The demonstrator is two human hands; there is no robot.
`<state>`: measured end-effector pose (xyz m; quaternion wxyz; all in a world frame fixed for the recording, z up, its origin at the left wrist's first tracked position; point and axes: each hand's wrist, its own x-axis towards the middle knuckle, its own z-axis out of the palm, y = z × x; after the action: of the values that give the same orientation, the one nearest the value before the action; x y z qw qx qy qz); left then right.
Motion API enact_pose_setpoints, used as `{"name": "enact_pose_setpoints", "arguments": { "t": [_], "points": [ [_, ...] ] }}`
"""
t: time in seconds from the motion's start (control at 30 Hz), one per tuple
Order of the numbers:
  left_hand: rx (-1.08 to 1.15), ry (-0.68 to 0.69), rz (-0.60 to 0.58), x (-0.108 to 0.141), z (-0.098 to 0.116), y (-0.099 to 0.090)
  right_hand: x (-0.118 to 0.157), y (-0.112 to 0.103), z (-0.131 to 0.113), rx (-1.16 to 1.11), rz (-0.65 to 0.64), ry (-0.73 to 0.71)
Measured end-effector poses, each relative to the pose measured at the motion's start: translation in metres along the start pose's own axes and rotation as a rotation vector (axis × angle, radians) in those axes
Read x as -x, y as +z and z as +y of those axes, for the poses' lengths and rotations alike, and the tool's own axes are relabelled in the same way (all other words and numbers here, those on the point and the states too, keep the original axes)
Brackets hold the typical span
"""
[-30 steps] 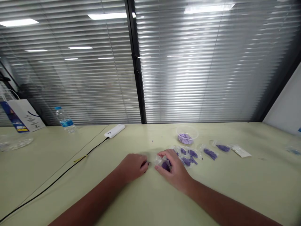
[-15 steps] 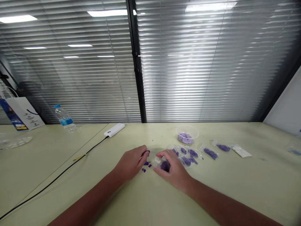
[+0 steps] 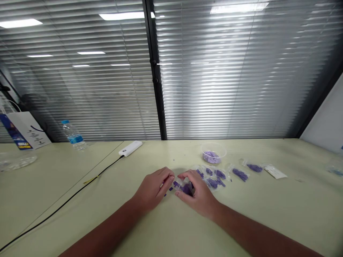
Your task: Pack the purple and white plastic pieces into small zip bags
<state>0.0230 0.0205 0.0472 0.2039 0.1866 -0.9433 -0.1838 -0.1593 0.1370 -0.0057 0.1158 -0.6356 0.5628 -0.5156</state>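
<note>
Clear plastic bag of dark purple pieces (image 3: 187,189) on the tabletop (image 3: 294,203), near the front edge and around mid-width. Held under the right hand (image 3: 199,194), arched over it, with thumb low at the front and fingertips (image 3: 184,175) on top. Firm cupping grip, not a pinch. Mouth of the bag hidden.

Left hand (image 3: 152,189) now just beside the bag, much closer than half a second ago, gap between the hands nearly gone. Fingers pressed together and curled toward the bag. Pinching something or empty: cannot tell, fingertips hidden.

Small purple pieces (image 3: 175,184) on the tabletop just under and between the hands, fewer in view than a moment ago, the rest possibly masked by the left hand. Exact count not readable.

Right of the hands, along the middle of the tabletop: more clear bags of purple pieces (image 3: 239,174), the nearest (image 3: 213,183) almost touching the right hand. Behind them, near the far edge, a clear bowl of lilac pieces (image 3: 213,152). White paper slip (image 3: 275,172) past the last bag.

Far edge, left of the hands: white power bank (image 3: 130,148) with black cable (image 3: 75,195) running to the front-left corner. Water bottle (image 3: 73,135) and printed paper bag (image 3: 26,130) in the far-left corner.
</note>
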Motion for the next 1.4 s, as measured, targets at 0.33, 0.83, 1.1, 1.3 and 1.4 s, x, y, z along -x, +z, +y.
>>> {"name": "enact_pose_setpoints", "arguments": {
  "t": [0.33,0.83,1.1,1.3,1.4],
  "points": [
    [-0.068,0.169,-0.105,-0.002,-0.009,0.001,0.004,-0.003,0.007,-0.155,0.194,0.165],
    [0.097,0.411,-0.372,0.006,0.031,0.024,0.003,-0.006,0.009,-0.276,0.225,0.101],
    [0.004,0.32,-0.241,-0.004,-0.012,0.006,0.004,-0.003,0.006,-0.139,0.196,0.131],
    [-0.077,0.166,-0.092,-0.012,-0.05,-0.002,0.003,-0.002,0.003,-0.141,0.168,0.199],
    [-0.07,0.139,0.014,-0.012,-0.062,-0.002,0.003,-0.002,0.002,-0.137,0.138,0.21]
  ]
}}
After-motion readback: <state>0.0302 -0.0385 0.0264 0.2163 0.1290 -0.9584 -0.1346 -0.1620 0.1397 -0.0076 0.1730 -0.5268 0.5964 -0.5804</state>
